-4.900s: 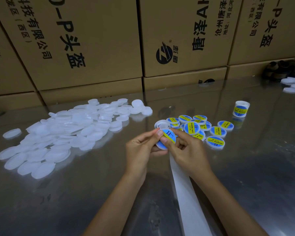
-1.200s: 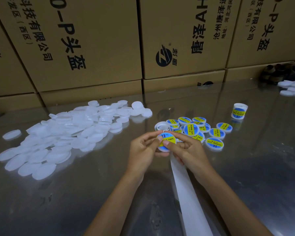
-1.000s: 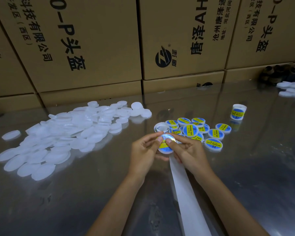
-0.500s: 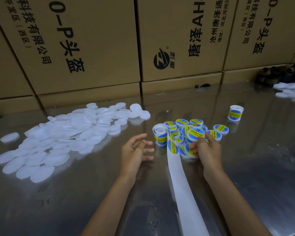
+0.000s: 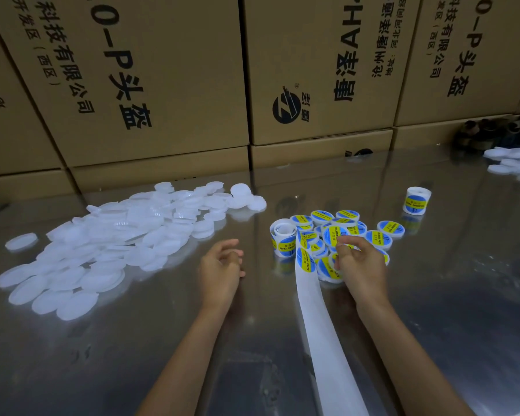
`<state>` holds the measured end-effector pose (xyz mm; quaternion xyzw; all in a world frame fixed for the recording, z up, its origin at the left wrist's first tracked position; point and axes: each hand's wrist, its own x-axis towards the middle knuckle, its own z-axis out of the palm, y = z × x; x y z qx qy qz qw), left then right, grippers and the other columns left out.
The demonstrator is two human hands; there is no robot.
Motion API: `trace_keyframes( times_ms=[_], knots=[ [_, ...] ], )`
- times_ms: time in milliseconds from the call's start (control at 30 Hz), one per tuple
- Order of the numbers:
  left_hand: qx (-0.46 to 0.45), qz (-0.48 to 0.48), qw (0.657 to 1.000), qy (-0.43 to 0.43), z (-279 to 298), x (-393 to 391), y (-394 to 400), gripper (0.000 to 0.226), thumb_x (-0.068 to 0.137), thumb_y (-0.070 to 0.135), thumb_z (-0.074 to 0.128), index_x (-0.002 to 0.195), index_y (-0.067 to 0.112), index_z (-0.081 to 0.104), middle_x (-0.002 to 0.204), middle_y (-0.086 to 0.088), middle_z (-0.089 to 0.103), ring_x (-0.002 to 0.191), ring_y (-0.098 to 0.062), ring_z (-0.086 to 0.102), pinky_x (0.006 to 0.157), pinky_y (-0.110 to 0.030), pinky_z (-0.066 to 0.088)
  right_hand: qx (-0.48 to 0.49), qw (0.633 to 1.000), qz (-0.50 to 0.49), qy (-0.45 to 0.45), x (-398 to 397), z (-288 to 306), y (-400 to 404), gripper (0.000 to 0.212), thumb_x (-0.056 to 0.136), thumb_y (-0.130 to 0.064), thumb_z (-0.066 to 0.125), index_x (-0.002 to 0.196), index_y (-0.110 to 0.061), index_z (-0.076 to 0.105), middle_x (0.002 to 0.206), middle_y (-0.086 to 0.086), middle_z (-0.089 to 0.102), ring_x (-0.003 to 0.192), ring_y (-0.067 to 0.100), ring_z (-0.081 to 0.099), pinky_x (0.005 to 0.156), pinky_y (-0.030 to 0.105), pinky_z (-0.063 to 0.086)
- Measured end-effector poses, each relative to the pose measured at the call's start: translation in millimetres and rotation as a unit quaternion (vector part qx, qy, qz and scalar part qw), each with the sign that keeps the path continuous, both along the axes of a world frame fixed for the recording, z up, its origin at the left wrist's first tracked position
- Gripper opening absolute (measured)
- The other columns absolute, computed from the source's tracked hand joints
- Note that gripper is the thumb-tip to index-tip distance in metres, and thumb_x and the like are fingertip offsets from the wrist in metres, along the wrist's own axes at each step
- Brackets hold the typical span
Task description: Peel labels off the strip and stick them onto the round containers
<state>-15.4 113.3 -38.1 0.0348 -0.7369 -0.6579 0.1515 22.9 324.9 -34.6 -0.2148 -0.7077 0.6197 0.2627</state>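
While right hand [image 5: 361,262] rests curled on the labelled containers [image 5: 339,232], grip unclear, left hand [image 5: 221,267] hovers half-open, empty.
Strip [image 5: 318,319] runs lengthwise from that cluster toward the near table [image 5: 132,355] edge; bare steel left of it; blank lids [image 5: 117,238] further left.

A white strip [image 5: 321,325] runs flat toward the viewer from a small upright roll [image 5: 282,237] of blue-and-yellow labels [image 5: 305,260]. Just right of the roll, labelled round containers [image 5: 386,235] lie clustered and overlapping. Plain white containers [image 5: 117,241] lie heaped at left.
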Motion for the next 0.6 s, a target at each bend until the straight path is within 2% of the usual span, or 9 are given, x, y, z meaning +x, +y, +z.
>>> trace_keyframes(
  times_ms=[67,133,167,233,300,400,500,600],
  knots=[
    [-0.07,0.038,0.997,0.016,-1.5,-6.1,-9.4,0.03,0.094,-0.002,0.05,0.115,0.008,0.069,0.1,-0.008,0.071,0.089,-0.022,0.066,0.081,-0.034,0.058,0.053,0.998,0.026,-0.002,1.5,0.6,-5.3,0.014,0.093,-0.013,0.057,0.099,-0.012,0.07,0.064,0.01,0.06,0.061,0.022,0.054,0.066,0.035,0.047],
    [-0.141,0.058,0.988,0.036,-2.4,-10.6,-18.3,0.033,0.093,-0.002,0.051,0.118,0.01,0.068,0.112,-0.007,0.07,0.102,-0.024,0.065,0.089,-0.024,0.052,0.12,0.992,0.049,-0.002,4.5,1.2,-11.9,0.014,0.091,-0.015,0.058,0.09,-0.021,0.07,0.065,0.006,0.064,0.063,0.023,0.057,0.064,0.035,0.048],
    [-0.176,0.058,0.982,0.043,-2.9,-13.6,-21.2,0.035,0.092,-0.002,0.051,0.122,0.01,0.066,0.119,-0.007,0.067,0.107,-0.026,0.063,0.093,-0.025,0.05,0.167,0.984,0.056,-0.008,6.4,0.9,-15.4,0.013,0.089,-0.018,0.059,0.086,-0.025,0.069,0.065,0.0,0.065,0.066,0.019,0.059,0.063,0.034,0.047],
    [-0.254,0.051,0.965,0.045,-3.8,-21.8,-24.2,0.04,0.093,0.0,0.051,0.131,0.01,0.06,0.132,-0.008,0.057,0.118,-0.029,0.056,0.103,-0.038,0.045,0.271,0.961,0.057,-0.01,10.0,-0.3,-22.2,0.012,0.087,-0.021,0.06,0.082,-0.028,0.068,0.071,-0.008,0.063,0.074,0.014,0.056,0.061,0.03,0.044],
    [-0.32,0.05,0.945,0.042,-4.1,-32.2,-24.5,0.042,0.095,0.003,0.051,0.137,0.007,0.054,0.139,-0.011,0.049,0.129,-0.028,0.045,0.109,-0.039,0.039,0.341,0.938,0.061,0.011,10.0,-2.1,-26.5,0.012,0.086,-0.017,0.062,0.087,-0.024,0.072,0.084,-0.01,0.063,0.088,0.016,0.051,0.071,0.032,0.043],
    [-0.412,0.061,0.908,0.039,-2.5,-49.5,-25.4,0.045,0.096,0.005,0.047,0.141,0.0,0.047,0.146,-0.018,0.042,0.137,-0.031,0.034,0.111,-0.039,0.033,0.385,0.921,0.062,0.014,7.3,-5.1,-27.2,0.018,0.085,-0.017,0.066,0.101,-0.02,0.073,0.103,-0.002,0.063,0.1,0.021,0.049,0.088,0.036,0.042],
    [-0.512,0.07,0.856,0.006,-1.7,-68.0,-28.5,0.051,0.099,0.014,0.046,0.148,0.001,0.039,0.157,-0.018,0.03,0.144,-0.033,0.028,0.114,-0.043,0.03,0.391,0.919,0.059,0.01,5.0,-9.1,-24.7,0.028,0.083,-0.021,0.068,0.111,-0.022,0.068,0.113,-0.004,0.062,0.108,0.021,0.05,0.089,0.028,0.031],
    [-0.56,0.061,0.825,-0.033,-2.5,-79.3,-27.1,0.05,0.101,0.02,0.042,0.147,0.003,0.039,0.159,-0.018,0.027,0.144,-0.033,0.025,0.114,-0.045,0.026,0.406,0.912,0.059,0.003,1.8,-13.2,-24.5,0.032,0.082,-0.03,0.069,0.113,-0.024,0.066,0.116,-0.008,0.063,0.117,0.018,0.049,0.093,0.024,0.019]
  ],
)
